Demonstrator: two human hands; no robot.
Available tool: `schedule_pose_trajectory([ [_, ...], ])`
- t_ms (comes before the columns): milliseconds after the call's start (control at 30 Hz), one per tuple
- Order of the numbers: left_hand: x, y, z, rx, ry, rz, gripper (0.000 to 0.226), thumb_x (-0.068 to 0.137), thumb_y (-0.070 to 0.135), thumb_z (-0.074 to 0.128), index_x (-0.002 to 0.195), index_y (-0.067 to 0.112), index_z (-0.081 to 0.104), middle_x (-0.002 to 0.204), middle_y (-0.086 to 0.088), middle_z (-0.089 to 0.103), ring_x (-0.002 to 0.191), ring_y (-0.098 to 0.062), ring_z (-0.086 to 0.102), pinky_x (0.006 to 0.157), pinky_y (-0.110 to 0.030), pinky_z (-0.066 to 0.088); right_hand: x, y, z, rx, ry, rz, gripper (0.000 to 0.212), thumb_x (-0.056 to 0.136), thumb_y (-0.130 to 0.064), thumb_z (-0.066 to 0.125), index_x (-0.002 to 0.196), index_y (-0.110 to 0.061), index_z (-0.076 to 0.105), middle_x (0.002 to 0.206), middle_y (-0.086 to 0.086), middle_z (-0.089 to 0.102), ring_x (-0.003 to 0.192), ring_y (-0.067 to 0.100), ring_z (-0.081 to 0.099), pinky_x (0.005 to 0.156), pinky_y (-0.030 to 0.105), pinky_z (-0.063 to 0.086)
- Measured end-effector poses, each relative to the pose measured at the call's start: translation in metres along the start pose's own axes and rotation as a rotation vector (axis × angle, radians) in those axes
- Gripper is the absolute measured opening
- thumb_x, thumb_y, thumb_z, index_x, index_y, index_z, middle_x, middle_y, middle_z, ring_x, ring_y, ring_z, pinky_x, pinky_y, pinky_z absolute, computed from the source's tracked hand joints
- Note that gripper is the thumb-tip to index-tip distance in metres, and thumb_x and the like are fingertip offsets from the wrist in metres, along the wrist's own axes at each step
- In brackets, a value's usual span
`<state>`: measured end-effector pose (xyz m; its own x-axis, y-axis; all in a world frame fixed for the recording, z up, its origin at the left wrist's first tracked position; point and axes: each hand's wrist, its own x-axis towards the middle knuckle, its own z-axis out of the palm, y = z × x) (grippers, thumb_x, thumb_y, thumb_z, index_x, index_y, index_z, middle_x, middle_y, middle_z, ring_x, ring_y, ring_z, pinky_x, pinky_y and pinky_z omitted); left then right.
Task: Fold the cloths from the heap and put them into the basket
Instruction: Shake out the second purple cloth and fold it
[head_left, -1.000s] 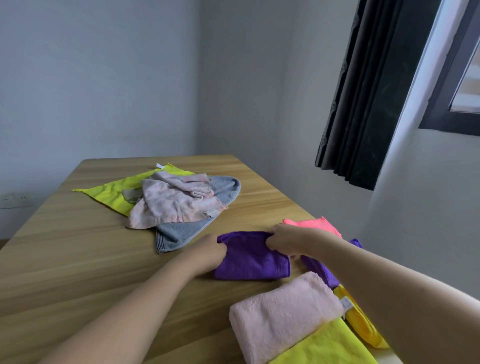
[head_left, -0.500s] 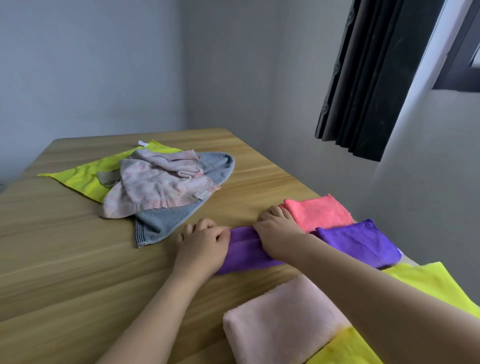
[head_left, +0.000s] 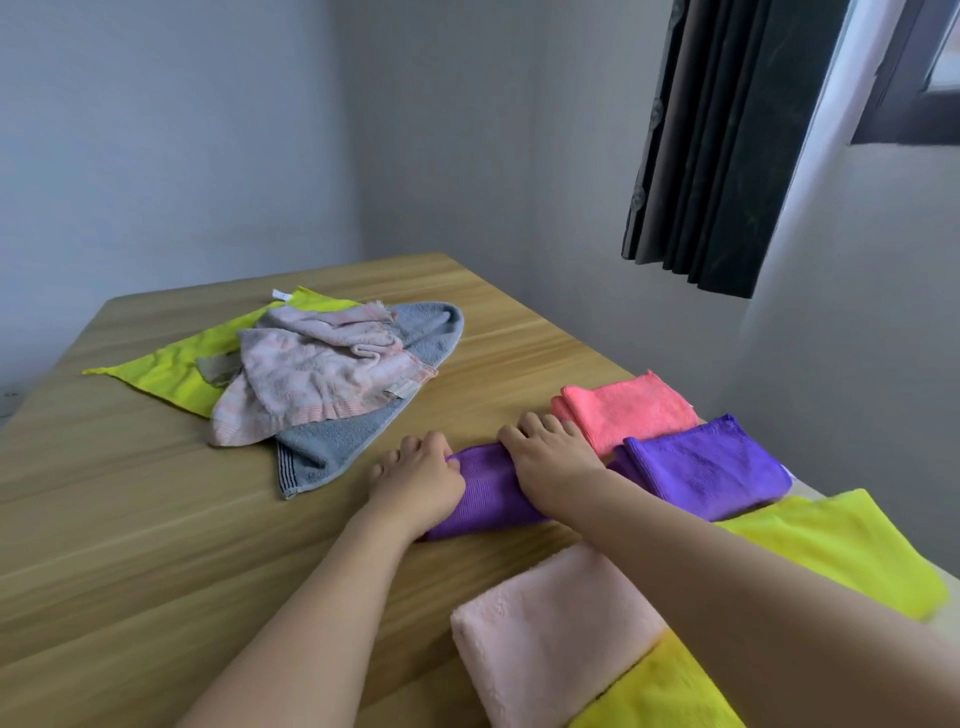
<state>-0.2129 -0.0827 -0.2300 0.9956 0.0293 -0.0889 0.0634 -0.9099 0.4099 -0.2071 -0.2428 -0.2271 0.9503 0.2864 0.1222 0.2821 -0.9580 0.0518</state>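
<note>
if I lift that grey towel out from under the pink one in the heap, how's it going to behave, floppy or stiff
Probably floppy: the grey towel lies in soft curves on the table, its far edge rolled over. It would likely sag and hang rather than hold its shape. The pink towel lies crumpled on top of it, so that would probably drag along or slide off when you pull.

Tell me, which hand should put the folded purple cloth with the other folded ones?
Probably the right hand. It rests on the purple cloth on the side nearest the folded cloths, while the left hand sits on its far end, towards the heap.
</note>
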Motion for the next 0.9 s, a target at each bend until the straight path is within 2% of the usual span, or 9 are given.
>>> schedule_pose_trajectory([
  [133, -0.015, 0.007, 0.0, 0.018, -0.034, -0.033, 0.026, 0.098, 0.033, 0.028, 0.118, 0.025, 0.042, 0.133, -0.005, 0.04, 0.127, -0.029, 0.034, 0.107, -0.04, 0.024, -0.004, -0.004, -0.008, -0.021, -0.048, -0.001, 0.034, 0.098, -0.012, 0.029, 0.13, -0.012, 0.041, 0.132, 0.01, 0.04, 0.121, 0.029, 0.043, 0.096, 0.037, 0.035],
  [333, -0.042, 0.016, 0.002, 0.045, -0.041, -0.06, 0.031, 0.099, 0.033, 0.025, 0.124, 0.022, 0.039, 0.138, -0.008, 0.036, 0.13, -0.031, 0.031, 0.108, -0.042, 0.024, -0.021, -0.005, -0.016, -0.072, -0.049, -0.038, 0.033, 0.099, -0.012, 0.029, 0.13, -0.009, 0.041, 0.131, 0.011, 0.043, 0.119, 0.029, 0.047, 0.096, 0.039, 0.038],
  [567, -0.062, 0.019, 0.013, 0.021, -0.033, -0.063, 0.029, 0.096, 0.03, 0.026, 0.121, 0.02, 0.039, 0.136, -0.008, 0.037, 0.13, -0.03, 0.03, 0.109, -0.044, 0.023, -0.032, -0.005, -0.026, -0.151, -0.162, -0.088, 0.035, 0.1, -0.013, 0.032, 0.134, -0.011, 0.04, 0.135, 0.011, 0.042, 0.122, 0.031, 0.048, 0.1, 0.039, 0.036],
  [733, -0.062, 0.015, 0.008, -0.085, -0.072, -0.047, 0.029, 0.095, 0.035, 0.032, 0.119, 0.027, 0.045, 0.134, -0.004, 0.04, 0.129, -0.028, 0.033, 0.108, -0.042, 0.024, -0.037, -0.006, -0.044, -0.146, -0.281, -0.098, 0.036, 0.097, -0.007, 0.038, 0.132, -0.009, 0.043, 0.133, 0.012, 0.046, 0.118, 0.031, 0.054, 0.092, 0.038, 0.043],
  [833, -0.055, -0.005, 0.004, -0.28, 0.021, -0.014, 0.033, 0.094, 0.038, 0.039, 0.121, 0.028, 0.055, 0.131, -0.005, 0.046, 0.124, -0.027, 0.044, 0.108, -0.041, 0.031, -0.037, -0.008, -0.046, -0.068, -0.262, -0.078, 0.032, 0.094, -0.007, 0.037, 0.122, -0.007, 0.054, 0.128, 0.011, 0.055, 0.116, 0.028, 0.055, 0.089, 0.034, 0.043],
  [900, -0.056, -0.026, 0.006, -0.216, 0.169, 0.034, 0.03, 0.097, 0.033, 0.039, 0.12, 0.024, 0.056, 0.129, -0.005, 0.048, 0.121, -0.026, 0.044, 0.107, -0.04, 0.033, -0.035, -0.011, -0.043, -0.001, -0.252, -0.055, 0.032, 0.093, -0.008, 0.037, 0.118, -0.007, 0.057, 0.124, 0.011, 0.057, 0.113, 0.027, 0.055, 0.088, 0.034, 0.044],
])
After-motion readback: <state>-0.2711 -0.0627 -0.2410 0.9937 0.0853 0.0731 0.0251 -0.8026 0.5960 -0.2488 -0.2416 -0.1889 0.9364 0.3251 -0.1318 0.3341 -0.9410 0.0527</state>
